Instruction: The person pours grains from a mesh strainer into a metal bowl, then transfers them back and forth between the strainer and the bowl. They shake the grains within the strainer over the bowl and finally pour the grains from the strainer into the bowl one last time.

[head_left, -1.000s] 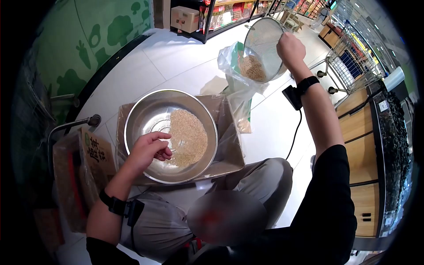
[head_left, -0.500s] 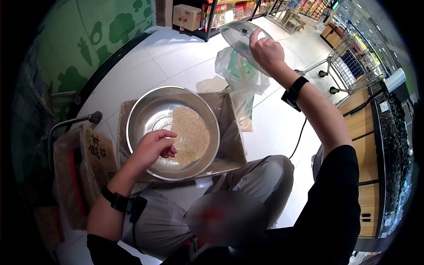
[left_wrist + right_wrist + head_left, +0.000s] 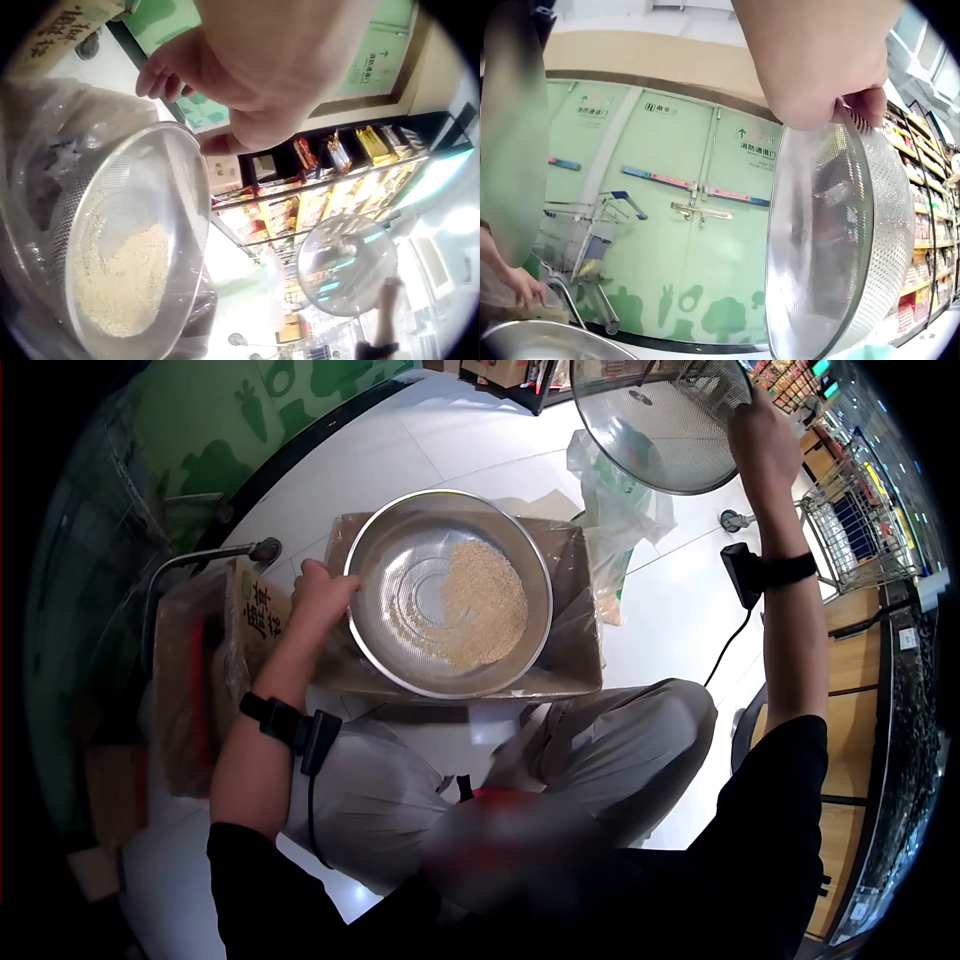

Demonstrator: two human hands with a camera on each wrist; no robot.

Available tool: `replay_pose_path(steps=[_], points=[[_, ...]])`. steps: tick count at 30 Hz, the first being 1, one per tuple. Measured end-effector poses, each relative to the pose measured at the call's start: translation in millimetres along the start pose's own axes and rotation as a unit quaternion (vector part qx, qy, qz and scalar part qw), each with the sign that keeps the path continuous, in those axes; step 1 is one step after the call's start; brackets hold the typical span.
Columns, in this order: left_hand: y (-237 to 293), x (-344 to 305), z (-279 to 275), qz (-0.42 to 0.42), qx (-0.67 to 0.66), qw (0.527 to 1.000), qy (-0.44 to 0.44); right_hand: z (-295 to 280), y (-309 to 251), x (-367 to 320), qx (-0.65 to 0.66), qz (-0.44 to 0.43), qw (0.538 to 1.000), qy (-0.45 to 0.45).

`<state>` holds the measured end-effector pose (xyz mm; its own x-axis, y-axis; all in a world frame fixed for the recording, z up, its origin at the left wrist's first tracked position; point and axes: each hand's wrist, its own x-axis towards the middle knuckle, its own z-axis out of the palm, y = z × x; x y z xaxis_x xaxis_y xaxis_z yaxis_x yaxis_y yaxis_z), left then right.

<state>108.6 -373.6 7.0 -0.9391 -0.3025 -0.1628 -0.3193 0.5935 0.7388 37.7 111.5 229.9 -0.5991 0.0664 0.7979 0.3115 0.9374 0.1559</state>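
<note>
My right hand [image 3: 768, 445] grips the rim of a round mesh sieve [image 3: 655, 425], held up in the air at the far right. No grain shows in it, and in the right wrist view the sieve [image 3: 821, 247] stands nearly on edge. A second metal sieve [image 3: 400, 545] rests on a plastic-lined cardboard box [image 3: 575, 575]. Pale grain [image 3: 485, 605] lies heaped in its right half. My left hand [image 3: 322, 598] is at that sieve's left rim. In the left wrist view its fingers [image 3: 166, 71] hang loosely curled, with nothing held.
A clear plastic bag [image 3: 625, 510] with green print stands on the floor beyond the box. Another carton [image 3: 250, 610] is at the left, near a metal cart frame [image 3: 205, 550]. Shopping carts [image 3: 860, 530] and wooden cabinets [image 3: 855, 740] line the right. Stocked shelves [image 3: 300, 202] stand farther back.
The right hand has tipped the sieve over the bag, its grain is gone from view, and it now lies farther right. The left hand has moved from above the grain to the other sieve's left rim.
</note>
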Motion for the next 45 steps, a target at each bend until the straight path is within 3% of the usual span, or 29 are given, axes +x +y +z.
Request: replay_pose_path(steps=[2,3,4,6,7,9,12,14,16,18,20,25,28,30,32,36,38,42,43,45], points=[[-21,9,9,-0.046,0.072,0.996,-0.022,-11,-4,-17,0.035,-0.023,0.999,0.008],[-11,-3,6,-0.082,0.035,0.993,-0.081,-11,-7,-27,0.081,-0.016,0.997,-0.010],[-15,-8,8,-0.082,0.036,0.993,-0.079,-12,-11,-38,0.128,-0.009,0.991,-0.027],[-30,-12,21,-0.135,-0.069,0.960,-0.237,-3,-16,-67,0.216,-0.031,0.976,-0.019],[-39,-14,27,-0.134,-0.067,0.961,-0.234,1,-20,-81,0.214,-0.019,0.975,-0.054],[-60,-12,38,-0.154,-0.163,0.952,-0.207,-2,-32,-107,0.204,0.018,0.971,-0.126],[-70,-2,43,-0.135,-0.169,0.959,-0.184,-20,-42,-127,0.156,0.043,0.963,-0.215],[-69,3,36,-0.125,-0.184,0.961,-0.163,-32,-35,-129,0.136,0.056,0.966,-0.211],[-22,-16,11,-0.123,-0.132,0.977,-0.116,-44,-32,-127,0.132,0.061,0.964,-0.224],[-26,0,-5,-0.140,-0.123,0.977,-0.107,-48,-30,-130,0.113,0.079,0.959,-0.246],[8,-22,-33,-0.086,-0.067,0.993,-0.050,-44,-29,-138,0.126,0.081,0.957,-0.247],[20,-19,-51,-0.019,-0.023,0.999,0.044,-30,-37,-159,0.138,-0.025,0.944,-0.299],[22,-17,-62,0.046,-0.047,0.996,0.057,7,-43,-178,0.150,-0.036,0.921,-0.359],[26,-16,-69,0.115,0.027,0.987,0.111,33,-48,-190,0.174,-0.027,0.927,-0.330],[25,-6,-72,0.135,0.037,0.980,0.142,42,-54,-188,0.270,0.049,0.781,-0.561],[57,-26,-72,0.155,0.046,0.972,0.171,73,-68,-215,0.356,0.090,0.727,-0.580],[64,-28,-67,0.176,0.057,0.967,0.173,78,-76,-225,0.432,0.150,0.669,-0.586],[79,-41,-58,0.207,0.071,0.958,0.187,87,-93,-241,0.451,0.149,0.650,-0.593],[82,-44,-56,0.207,0.071,0.958,0.186,90,-97,-242,0.461,0.171,0.621,-0.611],[89,-49,-52,0.242,0.035,0.948,0.204,87,-99,-245,0.479,0.187,0.608,-0.606]])
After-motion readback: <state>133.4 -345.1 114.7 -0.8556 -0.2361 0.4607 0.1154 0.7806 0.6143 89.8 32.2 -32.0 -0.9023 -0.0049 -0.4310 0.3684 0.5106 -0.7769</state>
